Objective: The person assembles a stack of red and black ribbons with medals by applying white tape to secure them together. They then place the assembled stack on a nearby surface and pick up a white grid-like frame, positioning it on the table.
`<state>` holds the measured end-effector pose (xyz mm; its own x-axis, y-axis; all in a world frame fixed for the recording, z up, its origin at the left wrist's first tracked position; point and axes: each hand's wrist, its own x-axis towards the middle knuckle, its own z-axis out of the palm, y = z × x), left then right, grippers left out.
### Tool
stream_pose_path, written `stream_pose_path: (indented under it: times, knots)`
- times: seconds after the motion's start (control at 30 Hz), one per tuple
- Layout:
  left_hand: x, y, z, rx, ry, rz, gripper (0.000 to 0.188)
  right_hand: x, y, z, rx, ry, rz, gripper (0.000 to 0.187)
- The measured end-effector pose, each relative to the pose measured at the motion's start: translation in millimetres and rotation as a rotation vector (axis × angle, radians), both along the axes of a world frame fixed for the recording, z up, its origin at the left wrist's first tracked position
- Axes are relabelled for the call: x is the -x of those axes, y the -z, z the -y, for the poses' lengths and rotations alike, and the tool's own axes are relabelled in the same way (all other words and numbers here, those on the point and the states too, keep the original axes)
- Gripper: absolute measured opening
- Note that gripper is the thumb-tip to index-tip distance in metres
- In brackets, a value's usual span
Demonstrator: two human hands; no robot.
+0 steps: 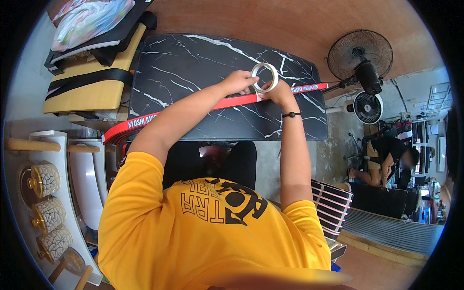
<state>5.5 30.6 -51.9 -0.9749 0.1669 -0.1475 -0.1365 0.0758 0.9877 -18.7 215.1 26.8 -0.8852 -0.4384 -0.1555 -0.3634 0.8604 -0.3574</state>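
A long red belt (227, 102) with white lettering stretches across the black marble-patterned table (193, 63), its left end hanging past the table's edge. Above the belt, a roll of whitish tape (276, 77) stands tilted between my hands. My left hand (237, 82) is closed, its thumb and fingertips at the roll's left rim. My right hand (280, 95) is curled round the belt just below the roll, where a small pale piece lies across the belt. The right fingers are partly hidden by the roll.
A yellow bench (87, 89) at the left bears a black strap and a plastic bag (89, 24). Lidded jars (48, 215) stand on a white shelf. Two fans (360, 53) are at the right. Farther off, a person (382, 157) sits bent forward.
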Motion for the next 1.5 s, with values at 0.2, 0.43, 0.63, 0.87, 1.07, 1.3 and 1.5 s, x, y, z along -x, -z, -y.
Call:
stream_pose_path:
  times: [0.2, 0.43, 0.63, 0.87, 1.07, 1.3, 1.5]
  knots:
    - [-1, -2, 1, 0.028, -0.003, -0.004, 0.044, -2, -4, 1, -0.009, -0.023, 0.003, 0.03]
    - [-2, -4, 2, 0.033, -0.003, 0.0, 0.049, -1, -5, 2, -0.005, 0.041, 0.09, 0.034]
    - [-3, -5, 0, 0.024, -0.029, -0.028, 0.046, -1, -4, 1, -0.02, 0.012, 0.042, 0.036]
    - [-3, -7, -1, 0.094, -0.037, -0.085, 0.042, 1, -4, 2, 0.027, 0.059, 0.111, 0.035]
    - [-8, -11, -4, 0.096, -0.103, -0.139, 0.034, -5, -11, 5, 0.044, 0.079, 0.097, 0.04]
    - [-13, -14, -6, 0.141, -0.152, -0.242, 0.038, -5, -15, 8, -0.016, 0.039, 0.042, 0.035]
    - [-7, -13, -6, 0.166, -0.122, -0.185, 0.037, 0, -10, 7, -0.034, 0.05, 0.072, 0.041]
